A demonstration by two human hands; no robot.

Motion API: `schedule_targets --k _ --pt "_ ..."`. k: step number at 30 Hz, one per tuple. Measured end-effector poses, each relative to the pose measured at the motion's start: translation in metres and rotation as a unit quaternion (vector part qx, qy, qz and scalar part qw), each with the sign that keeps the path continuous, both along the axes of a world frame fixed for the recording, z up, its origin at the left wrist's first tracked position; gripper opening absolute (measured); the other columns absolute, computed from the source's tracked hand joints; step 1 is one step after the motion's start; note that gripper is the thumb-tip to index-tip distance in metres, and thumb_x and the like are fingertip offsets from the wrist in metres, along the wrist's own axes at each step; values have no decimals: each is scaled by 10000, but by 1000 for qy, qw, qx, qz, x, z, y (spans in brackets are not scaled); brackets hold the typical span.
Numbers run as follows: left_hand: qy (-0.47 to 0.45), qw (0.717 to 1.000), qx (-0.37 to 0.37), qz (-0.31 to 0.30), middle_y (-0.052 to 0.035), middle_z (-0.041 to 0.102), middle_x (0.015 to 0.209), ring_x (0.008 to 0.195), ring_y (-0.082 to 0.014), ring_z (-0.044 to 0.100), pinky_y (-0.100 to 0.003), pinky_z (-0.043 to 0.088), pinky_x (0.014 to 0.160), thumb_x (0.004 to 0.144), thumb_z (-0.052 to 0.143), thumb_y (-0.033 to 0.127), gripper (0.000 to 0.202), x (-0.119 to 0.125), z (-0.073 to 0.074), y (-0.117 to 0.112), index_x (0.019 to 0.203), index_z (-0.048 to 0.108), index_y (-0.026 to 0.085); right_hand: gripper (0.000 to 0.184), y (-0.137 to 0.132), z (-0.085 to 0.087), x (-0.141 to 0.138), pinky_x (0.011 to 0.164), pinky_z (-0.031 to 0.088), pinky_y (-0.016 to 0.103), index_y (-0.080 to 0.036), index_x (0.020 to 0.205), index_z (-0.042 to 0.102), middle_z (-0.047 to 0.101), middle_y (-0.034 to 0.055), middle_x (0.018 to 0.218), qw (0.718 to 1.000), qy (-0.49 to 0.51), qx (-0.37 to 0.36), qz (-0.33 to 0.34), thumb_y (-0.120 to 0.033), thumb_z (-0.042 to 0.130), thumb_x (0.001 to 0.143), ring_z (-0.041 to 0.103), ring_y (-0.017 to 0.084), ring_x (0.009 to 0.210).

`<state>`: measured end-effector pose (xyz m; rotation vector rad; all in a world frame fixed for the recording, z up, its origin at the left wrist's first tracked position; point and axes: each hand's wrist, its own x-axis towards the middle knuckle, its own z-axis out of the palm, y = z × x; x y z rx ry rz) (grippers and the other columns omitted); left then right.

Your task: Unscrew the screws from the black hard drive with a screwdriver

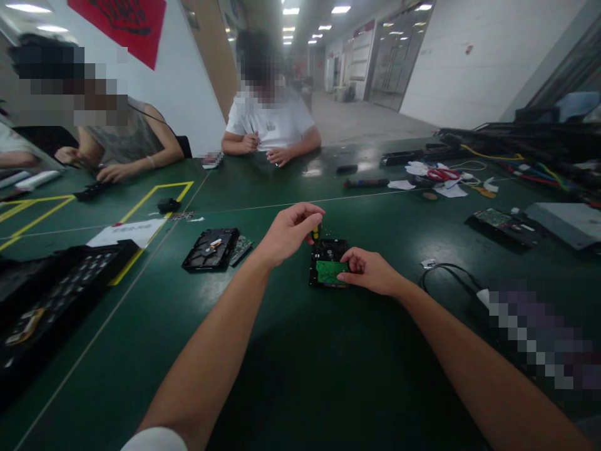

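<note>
A black hard drive with a green circuit board on its face lies on the table before me. My left hand is closed around a small screwdriver with a yellow and black handle, held upright over the drive's far left part. Whether its tip touches a screw is too small to tell. At the drive's right side, my right hand is closed on it, thumb over the green board and fingers curled beyond. A few tiny bits, perhaps screws, lie just past the drive.
Left of my hands lie another opened drive and a loose circuit board. A black tray stands further left. Rightward are a cable, another drive and a grey metal box. Two co-workers sit across the green table.
</note>
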<state>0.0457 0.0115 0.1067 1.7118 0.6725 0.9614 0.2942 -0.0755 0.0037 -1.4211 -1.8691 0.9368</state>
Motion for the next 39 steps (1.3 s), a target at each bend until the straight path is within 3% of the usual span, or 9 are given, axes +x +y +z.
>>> schedule_targets --k 7,11,19,26,33,39 --pt "-28 998 -61 -11 -101 740 987 898 -190 692 -232 548 584 963 581 283 158 1 5 -2 1047 648 167 490 0 -1 1 607 434 290 -234 1136 617 626 -17 826 1000 3 -9 -5 -567 814 836 579 148 680" --pt "-20 998 -50 -13 -99 727 1010 913 -183 673 -237 555 613 964 553 271 158 1 5 -2 983 671 168 498 1 -2 1 612 435 293 -233 1140 621 626 -16 824 1000 1 -12 -8 -577 810 834 578 150 684" --pt "3 1000 20 -2 -44 649 914 803 -140 607 -227 541 618 910 730 403 250 0 -2 0 984 674 170 477 0 -1 1 611 435 294 -237 1140 621 624 -22 819 1000 -3 -3 0 -568 803 849 580 147 669" --pt "2 1000 -1 22 -50 669 871 761 -134 623 -238 542 615 845 820 415 331 2 -4 0 898 614 162 479 0 1 0 604 429 290 -237 1115 625 612 -26 792 1000 -4 0 -4 -576 813 833 576 150 667" --pt "-32 999 -36 -15 -63 701 902 814 -151 658 -239 572 620 914 730 313 224 4 -1 -2 1000 587 164 485 0 0 -1 602 427 291 -233 1122 623 613 -25 800 1000 4 -2 -5 -573 813 833 572 148 662" --pt "-34 997 -54 -42 -79 674 949 882 -166 649 -241 594 639 991 610 363 225 3 -2 0 1021 683 152 478 0 0 0 605 429 290 -233 1130 618 614 -27 800 1000 3 -7 -3 -564 808 842 576 148 663"
